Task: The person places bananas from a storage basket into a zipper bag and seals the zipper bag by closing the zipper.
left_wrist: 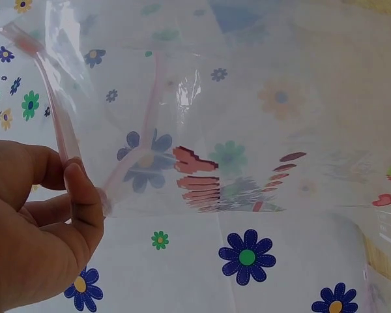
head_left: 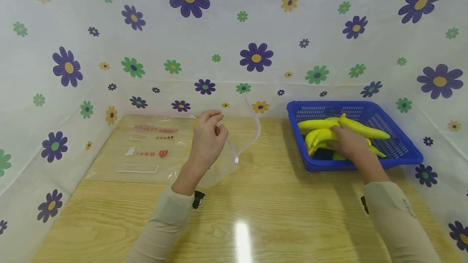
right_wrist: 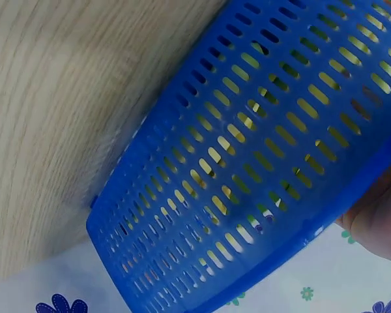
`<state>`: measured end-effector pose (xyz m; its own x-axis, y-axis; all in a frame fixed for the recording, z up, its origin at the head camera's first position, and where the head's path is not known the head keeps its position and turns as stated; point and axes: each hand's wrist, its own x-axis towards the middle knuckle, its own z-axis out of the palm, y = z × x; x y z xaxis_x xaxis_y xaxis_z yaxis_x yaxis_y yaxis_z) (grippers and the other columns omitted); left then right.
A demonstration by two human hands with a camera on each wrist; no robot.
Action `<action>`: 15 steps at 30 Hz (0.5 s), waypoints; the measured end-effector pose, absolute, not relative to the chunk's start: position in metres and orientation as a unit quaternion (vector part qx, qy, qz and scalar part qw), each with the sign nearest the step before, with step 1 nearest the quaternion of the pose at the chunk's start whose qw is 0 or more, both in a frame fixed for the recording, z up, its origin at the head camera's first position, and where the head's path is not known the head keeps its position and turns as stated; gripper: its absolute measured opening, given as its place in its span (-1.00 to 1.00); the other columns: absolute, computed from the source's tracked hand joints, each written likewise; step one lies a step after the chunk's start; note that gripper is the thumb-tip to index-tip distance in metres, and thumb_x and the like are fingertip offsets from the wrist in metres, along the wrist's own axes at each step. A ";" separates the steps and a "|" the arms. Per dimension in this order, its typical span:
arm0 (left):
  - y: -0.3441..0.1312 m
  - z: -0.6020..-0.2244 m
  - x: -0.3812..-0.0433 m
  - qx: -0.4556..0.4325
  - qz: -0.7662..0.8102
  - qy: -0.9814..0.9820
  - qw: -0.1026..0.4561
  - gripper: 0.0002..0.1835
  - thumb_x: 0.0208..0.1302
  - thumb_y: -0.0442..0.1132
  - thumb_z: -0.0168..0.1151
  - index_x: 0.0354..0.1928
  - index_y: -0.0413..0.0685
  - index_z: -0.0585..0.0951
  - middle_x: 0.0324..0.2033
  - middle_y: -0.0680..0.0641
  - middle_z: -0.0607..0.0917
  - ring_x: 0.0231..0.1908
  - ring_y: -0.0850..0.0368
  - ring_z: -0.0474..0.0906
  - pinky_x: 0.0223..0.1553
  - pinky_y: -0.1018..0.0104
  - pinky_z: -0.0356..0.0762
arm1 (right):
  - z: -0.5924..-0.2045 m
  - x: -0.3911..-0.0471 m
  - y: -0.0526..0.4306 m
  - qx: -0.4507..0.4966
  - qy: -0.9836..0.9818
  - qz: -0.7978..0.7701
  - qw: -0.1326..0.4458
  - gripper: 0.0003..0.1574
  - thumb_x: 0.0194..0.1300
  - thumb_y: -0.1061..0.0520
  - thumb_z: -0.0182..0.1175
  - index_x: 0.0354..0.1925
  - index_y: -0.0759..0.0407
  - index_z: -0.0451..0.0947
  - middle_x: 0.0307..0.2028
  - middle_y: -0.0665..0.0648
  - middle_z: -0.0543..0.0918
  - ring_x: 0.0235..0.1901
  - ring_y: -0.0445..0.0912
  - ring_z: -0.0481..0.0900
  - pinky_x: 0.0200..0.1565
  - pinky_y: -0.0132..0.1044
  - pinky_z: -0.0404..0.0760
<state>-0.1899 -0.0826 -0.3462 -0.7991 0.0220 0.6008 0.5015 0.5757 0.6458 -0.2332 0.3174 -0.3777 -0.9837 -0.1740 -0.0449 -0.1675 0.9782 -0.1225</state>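
My left hand [head_left: 208,139] pinches the pinkish zip edge of a clear zip bag [left_wrist: 182,98] between thumb and fingers. The bag's mouth gapes to the right of this hand, its zip strip [head_left: 258,130] bowed outward. Red print shows on the film in the left wrist view. On the right, a blue basket [head_left: 402,149] holds several yellow bananas [head_left: 365,128]. My right hand [head_left: 351,143] reaches over the basket's near rim and grips a banana among them, its fingertips partly hidden. From the right wrist, yellow shows through the slotted basket wall [right_wrist: 247,150].
Flat on the wooden table [head_left: 285,214], at the left, lies a clear zip bag [head_left: 109,153] with red lettering and small prints. A white sheet [head_left: 226,23] with flower patterns stands behind and along both sides.
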 end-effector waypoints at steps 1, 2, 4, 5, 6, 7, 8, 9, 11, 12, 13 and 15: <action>-0.083 -0.346 -0.190 -0.156 -0.434 -0.844 0.275 -0.68 0.21 -0.55 0.04 -0.02 -0.52 0.63 0.02 -0.34 0.59 -0.47 0.05 0.47 -0.42 0.34 0.45 | -0.376 -0.233 0.318 -0.084 0.994 -0.062 0.028 -0.32 0.40 0.04 0.22 0.30 0.40 0.30 0.18 0.55 0.45 0.04 0.41 0.52 -0.04 0.31 0.53; -0.083 -0.346 -0.190 -0.156 -0.434 -0.844 0.274 -0.68 0.22 -0.55 0.04 -0.02 -0.52 0.63 0.02 -0.34 0.59 -0.47 0.05 0.47 -0.41 0.34 0.45 | -0.375 -0.233 0.318 -0.082 0.994 -0.065 0.027 -0.31 0.41 0.03 0.20 0.31 0.40 0.28 0.17 0.55 0.45 0.03 0.41 0.52 -0.04 0.31 0.53; -0.083 -0.346 -0.190 -0.157 -0.433 -0.845 0.273 -0.68 0.22 -0.55 0.04 -0.02 -0.52 0.63 0.03 -0.34 0.58 -0.47 0.05 0.47 -0.41 0.34 0.45 | -0.372 -0.233 0.319 -0.078 0.994 -0.073 0.026 -0.30 0.43 0.00 0.17 0.32 0.41 0.26 0.17 0.56 0.45 0.03 0.41 0.52 -0.04 0.31 0.54; -0.084 -0.345 -0.190 -0.157 -0.432 -0.845 0.272 -0.68 0.23 -0.55 0.04 -0.01 -0.52 0.62 0.03 -0.34 0.58 -0.47 0.05 0.47 -0.41 0.33 0.45 | -0.371 -0.234 0.319 -0.076 0.994 -0.077 0.024 -0.29 0.44 -0.01 0.16 0.32 0.42 0.24 0.17 0.58 0.44 0.04 0.42 0.51 -0.03 0.33 0.53; -0.084 -0.345 -0.190 -0.157 -0.432 -0.845 0.272 -0.68 0.23 -0.55 0.04 -0.01 -0.52 0.62 0.03 -0.34 0.58 -0.47 0.05 0.46 -0.41 0.33 0.45 | -0.370 -0.234 0.320 -0.075 0.994 -0.082 0.022 -0.28 0.44 -0.01 0.15 0.32 0.43 0.23 0.17 0.58 0.43 0.05 0.44 0.50 -0.02 0.33 0.52; -0.084 -0.345 -0.190 -0.156 -0.432 -0.846 0.271 -0.68 0.23 -0.54 0.03 -0.01 -0.52 0.62 0.04 -0.34 0.58 -0.47 0.05 0.46 -0.41 0.33 0.45 | -0.369 -0.235 0.321 -0.073 0.993 -0.087 0.020 -0.28 0.44 -0.01 0.14 0.32 0.44 0.22 0.16 0.59 0.44 0.06 0.44 0.49 -0.01 0.34 0.51; -0.084 -0.345 -0.190 -0.156 -0.432 -0.846 0.271 -0.68 0.23 -0.54 0.03 -0.01 -0.51 0.62 0.04 -0.34 0.58 -0.47 0.05 0.46 -0.41 0.33 0.44 | -0.368 -0.235 0.322 -0.072 0.993 -0.094 0.019 -0.27 0.45 -0.02 0.13 0.33 0.44 0.21 0.16 0.59 0.43 0.06 0.44 0.48 0.00 0.33 0.50; -0.084 -0.345 -0.190 -0.155 -0.433 -0.846 0.270 -0.67 0.23 -0.54 0.04 -0.01 -0.51 0.62 0.05 -0.34 0.58 -0.47 0.05 0.46 -0.41 0.32 0.44 | -0.366 -0.236 0.323 -0.071 0.992 -0.102 0.018 -0.25 0.46 -0.03 0.12 0.34 0.45 0.20 0.16 0.59 0.44 0.05 0.43 0.49 -0.02 0.31 0.51; -0.084 -0.345 -0.190 -0.152 -0.435 -0.846 0.267 -0.67 0.24 -0.53 0.03 0.00 -0.51 0.62 0.05 -0.33 0.57 -0.47 0.05 0.46 -0.40 0.32 0.44 | -0.363 -0.235 0.323 -0.065 0.991 -0.118 0.019 -0.22 0.48 -0.07 0.10 0.36 0.46 0.18 0.14 0.57 0.45 0.00 0.38 0.50 -0.05 0.26 0.51; -0.084 -0.345 -0.190 -0.151 -0.436 -0.846 0.266 -0.67 0.24 -0.53 0.04 0.00 -0.51 0.62 0.06 -0.33 0.57 -0.46 0.05 0.47 -0.40 0.32 0.45 | -0.361 -0.235 0.323 -0.063 0.990 -0.128 0.017 -0.23 0.48 -0.08 0.08 0.34 0.47 0.19 0.09 0.54 0.49 -0.06 0.34 0.51 -0.10 0.22 0.52; -0.085 -0.345 -0.189 -0.150 -0.436 -0.847 0.266 -0.67 0.24 -0.53 0.04 0.00 -0.50 0.62 0.06 -0.33 0.58 -0.46 0.05 0.47 -0.40 0.33 0.45 | -0.359 -0.234 0.322 -0.061 0.989 -0.138 0.015 -0.23 0.49 -0.10 0.07 0.33 0.47 0.20 0.05 0.51 0.51 -0.10 0.30 0.51 -0.14 0.17 0.52; -0.086 -0.344 -0.189 -0.148 -0.435 -0.848 0.265 -0.67 0.24 -0.53 0.03 0.01 -0.50 0.62 0.06 -0.33 0.58 -0.46 0.04 0.48 -0.41 0.33 0.45 | -0.356 -0.233 0.320 -0.057 0.986 -0.156 0.006 -0.23 0.50 -0.12 0.04 0.31 0.48 0.21 -0.01 0.46 0.52 -0.16 0.24 0.49 -0.17 0.12 0.51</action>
<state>-0.1893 -0.0858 -0.3444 -0.8156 0.0202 0.5782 0.4815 0.5778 0.6590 -0.2326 0.3200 -0.3556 -0.9935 -0.1136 0.0066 -0.1102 0.9450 -0.3079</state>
